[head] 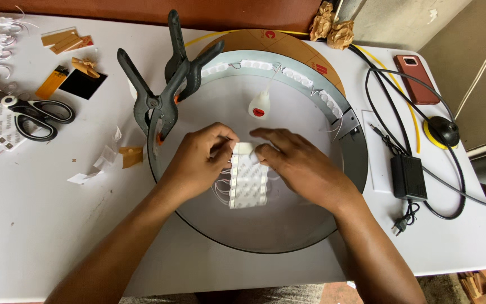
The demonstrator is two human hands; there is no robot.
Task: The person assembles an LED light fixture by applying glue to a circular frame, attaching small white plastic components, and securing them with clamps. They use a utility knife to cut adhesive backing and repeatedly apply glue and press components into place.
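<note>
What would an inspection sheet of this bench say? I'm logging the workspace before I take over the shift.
Surface: white table, paper scraps by its left side.
Job's things: stack of white light modules lying inside the round shallow pan; more modules line the pan's far rim; small glue bottle upright in the pan.
Clutter: scissors, two black spring clamps on the pan's rim, crumpled paper, phone.
Hands: left hand and right hand both pinch the top of the stack.
Cables: black power adapter with looped black cord, yellow wire behind.
Surroundings: wall and floor at right; nothing else seen.
</note>
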